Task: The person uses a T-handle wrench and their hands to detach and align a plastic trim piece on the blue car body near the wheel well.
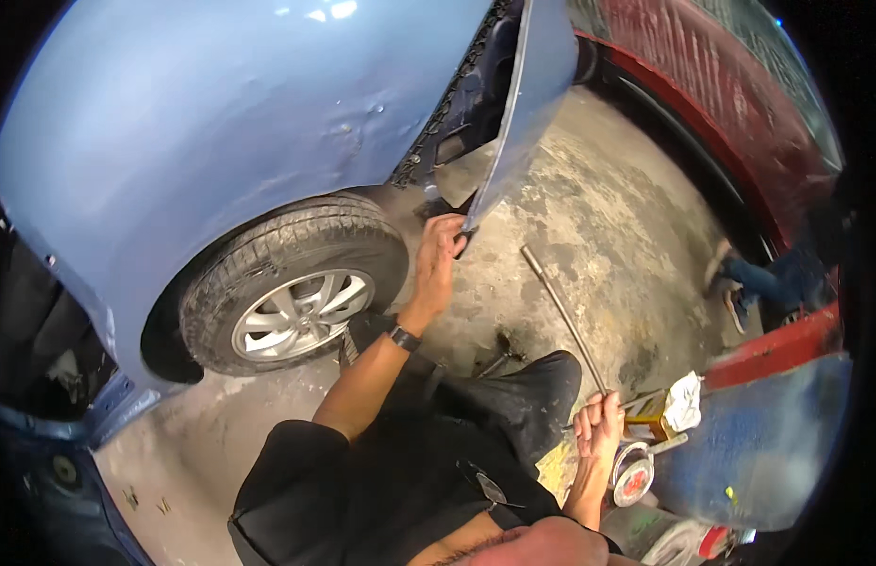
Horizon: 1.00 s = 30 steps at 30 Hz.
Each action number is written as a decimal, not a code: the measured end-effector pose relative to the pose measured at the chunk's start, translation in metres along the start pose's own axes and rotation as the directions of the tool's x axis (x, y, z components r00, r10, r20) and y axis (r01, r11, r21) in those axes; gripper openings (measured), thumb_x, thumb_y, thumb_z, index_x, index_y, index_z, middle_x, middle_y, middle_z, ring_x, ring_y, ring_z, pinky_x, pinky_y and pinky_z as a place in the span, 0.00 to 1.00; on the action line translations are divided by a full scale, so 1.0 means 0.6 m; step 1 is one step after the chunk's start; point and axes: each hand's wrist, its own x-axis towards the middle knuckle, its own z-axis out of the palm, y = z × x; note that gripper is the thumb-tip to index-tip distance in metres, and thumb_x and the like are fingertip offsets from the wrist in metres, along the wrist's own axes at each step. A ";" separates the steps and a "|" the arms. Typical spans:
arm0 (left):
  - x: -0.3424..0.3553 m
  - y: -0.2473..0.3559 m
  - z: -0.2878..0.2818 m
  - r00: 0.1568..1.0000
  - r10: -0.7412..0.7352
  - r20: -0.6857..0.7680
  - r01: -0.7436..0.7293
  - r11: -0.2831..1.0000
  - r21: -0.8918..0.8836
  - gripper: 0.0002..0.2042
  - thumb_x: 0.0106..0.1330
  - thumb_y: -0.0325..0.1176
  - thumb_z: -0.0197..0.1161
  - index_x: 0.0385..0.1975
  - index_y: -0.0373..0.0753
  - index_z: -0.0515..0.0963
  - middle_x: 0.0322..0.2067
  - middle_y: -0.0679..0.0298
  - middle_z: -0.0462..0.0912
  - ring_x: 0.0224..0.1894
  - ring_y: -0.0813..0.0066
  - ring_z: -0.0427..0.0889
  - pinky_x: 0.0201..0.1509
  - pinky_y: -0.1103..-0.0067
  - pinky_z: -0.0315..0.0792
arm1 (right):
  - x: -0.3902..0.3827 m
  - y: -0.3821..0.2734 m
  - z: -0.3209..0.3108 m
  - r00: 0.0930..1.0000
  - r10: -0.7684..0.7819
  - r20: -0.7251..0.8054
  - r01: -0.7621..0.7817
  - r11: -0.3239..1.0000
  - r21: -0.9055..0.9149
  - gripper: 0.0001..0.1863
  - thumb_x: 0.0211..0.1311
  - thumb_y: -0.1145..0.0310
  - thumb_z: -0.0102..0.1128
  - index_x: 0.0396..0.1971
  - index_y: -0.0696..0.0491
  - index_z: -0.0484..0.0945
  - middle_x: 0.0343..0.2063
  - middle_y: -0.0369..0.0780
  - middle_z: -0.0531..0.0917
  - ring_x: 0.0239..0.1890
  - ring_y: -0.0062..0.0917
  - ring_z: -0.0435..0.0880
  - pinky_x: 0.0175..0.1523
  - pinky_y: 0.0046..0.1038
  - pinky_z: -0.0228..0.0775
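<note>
My left hand [438,255] reaches up to the lower corner of a blue bumper cover [513,141], with its fingers curled against the edge. The bumper cover stands away from the blue car body [230,104], leaving a dark gap between them. In my right hand [598,421], low on the right, is a long metal socket wrench [565,316]. It points up and away over the floor, its thicker end free. A short bar shows beside that hand; whether it belongs to the wrench I cannot tell. Left of my left hand is the car's wheel [306,311].
A red car [721,123] stands at the far right, near a person's leg in jeans [773,283]. By my right hand are a yellow box [648,415] with white paper, a round tin [633,479] and a blue drum [759,443]. The concrete floor [608,208] is stained.
</note>
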 end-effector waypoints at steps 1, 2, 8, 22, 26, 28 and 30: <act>-0.002 0.001 0.010 1.000 -0.006 -0.011 0.006 0.999 -0.054 0.31 0.80 0.54 0.34 0.63 0.29 0.64 0.62 0.54 0.65 0.64 0.58 0.69 0.69 0.61 0.69 | 0.009 0.000 0.011 1.000 0.015 0.021 -0.015 1.000 0.012 0.23 0.76 0.52 0.50 0.31 0.60 0.76 0.09 0.29 0.57 0.06 0.16 0.57 0.13 0.23 0.59; -0.004 -0.001 0.014 1.000 -0.008 -0.002 0.008 0.999 -0.032 0.32 0.79 0.56 0.33 0.63 0.30 0.63 0.62 0.53 0.66 0.65 0.59 0.69 0.69 0.61 0.69 | 0.015 0.002 0.026 0.999 0.006 0.045 -0.008 0.999 0.041 0.23 0.76 0.51 0.50 0.32 0.58 0.75 0.10 0.28 0.57 0.06 0.16 0.55 0.13 0.23 0.56; -0.003 -0.007 0.014 0.994 -0.094 -0.058 0.089 0.993 -0.082 0.33 0.78 0.59 0.34 0.61 0.31 0.64 0.60 0.53 0.67 0.63 0.59 0.70 0.66 0.63 0.72 | 0.048 -0.005 0.165 0.982 -0.082 0.171 0.073 0.995 0.063 0.21 0.77 0.55 0.51 0.33 0.60 0.76 0.10 0.28 0.58 0.07 0.15 0.56 0.14 0.22 0.57; -0.005 -0.001 0.053 0.986 -0.093 -0.139 0.096 0.995 0.019 0.18 0.80 0.44 0.45 0.53 0.33 0.70 0.49 0.62 0.70 0.56 0.72 0.74 0.63 0.69 0.75 | 0.084 -0.009 0.304 0.986 -0.145 0.082 0.167 0.863 -0.477 0.22 0.76 0.56 0.52 0.33 0.64 0.79 0.08 0.29 0.65 0.09 0.13 0.61 0.16 0.21 0.61; 0.003 -0.010 0.040 0.980 -0.151 -0.132 0.152 0.988 -0.002 0.15 0.80 0.44 0.49 0.49 0.37 0.71 0.48 0.66 0.71 0.53 0.76 0.74 0.60 0.69 0.75 | 0.092 -0.010 0.318 0.989 -0.125 0.083 0.149 0.878 -0.456 0.22 0.76 0.56 0.52 0.33 0.63 0.78 0.08 0.28 0.65 0.08 0.12 0.61 0.15 0.21 0.61; 0.006 -0.011 0.044 0.981 -0.118 -0.152 0.122 0.992 0.018 0.14 0.79 0.43 0.51 0.44 0.36 0.72 0.44 0.65 0.70 0.47 0.76 0.73 0.53 0.73 0.73 | 0.102 -0.004 0.323 0.989 -0.128 0.075 0.148 0.884 -0.443 0.22 0.76 0.55 0.52 0.33 0.62 0.78 0.08 0.28 0.64 0.08 0.12 0.61 0.15 0.21 0.61; 0.012 -0.011 0.044 0.981 -0.080 -0.175 0.089 0.995 0.042 0.14 0.77 0.42 0.54 0.40 0.34 0.73 0.40 0.65 0.68 0.41 0.77 0.72 0.47 0.76 0.71 | 0.108 0.002 0.327 0.989 -0.130 0.073 0.148 0.892 -0.427 0.22 0.76 0.55 0.53 0.33 0.62 0.78 0.08 0.28 0.64 0.08 0.12 0.60 0.15 0.21 0.61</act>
